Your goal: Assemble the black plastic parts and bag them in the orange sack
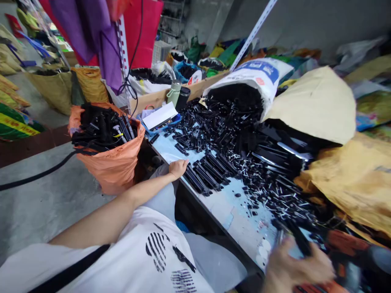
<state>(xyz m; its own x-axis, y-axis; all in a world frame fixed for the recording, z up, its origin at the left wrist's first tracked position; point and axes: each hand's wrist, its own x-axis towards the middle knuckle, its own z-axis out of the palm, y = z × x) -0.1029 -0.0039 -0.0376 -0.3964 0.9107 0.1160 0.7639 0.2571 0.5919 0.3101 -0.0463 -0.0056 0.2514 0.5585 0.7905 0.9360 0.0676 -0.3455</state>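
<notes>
My left hand (178, 169) rests at the front edge of the table, fingers curled together; whatever they pinch, if anything, is hidden. Just beside it lies a row of long black plastic parts (209, 171), set side by side. Over the table's right end, my right hand (297, 264) is smeared by motion. Between its thumb and fingers is a long black part (298, 239), its details blurred. A heap of small silver pins (277, 199) mixed with black pieces spreads beyond that hand.
A white sack (252, 75) and a beige sack (317, 101) spill black parts onto the table. An orange sack (110, 171) of black parts stands at left. A blue tray (175, 119), green bottle (174, 94) and blurred orange-and-black tool (345, 244) are nearby.
</notes>
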